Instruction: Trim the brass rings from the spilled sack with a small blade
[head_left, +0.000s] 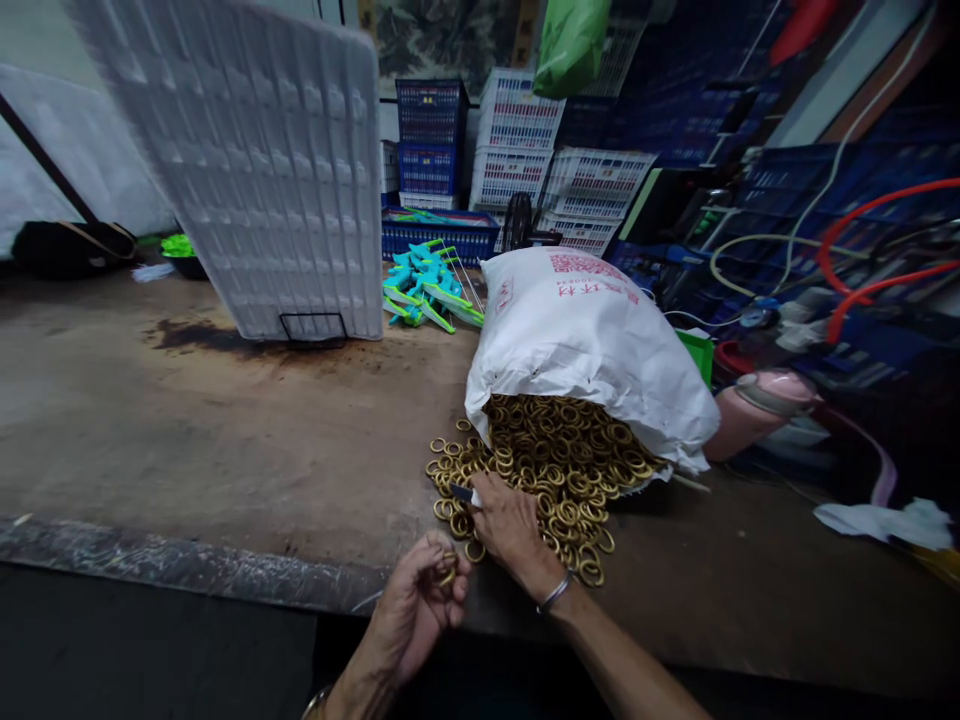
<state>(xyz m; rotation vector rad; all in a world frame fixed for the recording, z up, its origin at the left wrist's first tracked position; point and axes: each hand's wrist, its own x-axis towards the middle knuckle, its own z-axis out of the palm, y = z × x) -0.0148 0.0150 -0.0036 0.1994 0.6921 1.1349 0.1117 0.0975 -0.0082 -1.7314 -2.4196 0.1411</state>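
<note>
A pile of brass-coloured rings (577,520) spills from the mouth of a white woven sack (577,330) onto the wooden table. My left hand (416,600), in front of the pile near the table edge, has its fingers curled around a ring (448,572); whether it holds more than one I cannot tell. Over the left part of the pile, my right hand (506,520) grips what looks like a small knife (461,492), its dark blade pointing left. The fingers hide most of its handle. Loose rings lie around and under this hand.
A tall ribbed translucent panel (262,170) stands in a black wire holder (313,328) at the back left. Turquoise and green plastic pieces (427,285) lie behind the sack. A pink bottle (757,410) stands right, crumpled white tissue (892,520) beyond. Stacked crates (517,130) rise behind.
</note>
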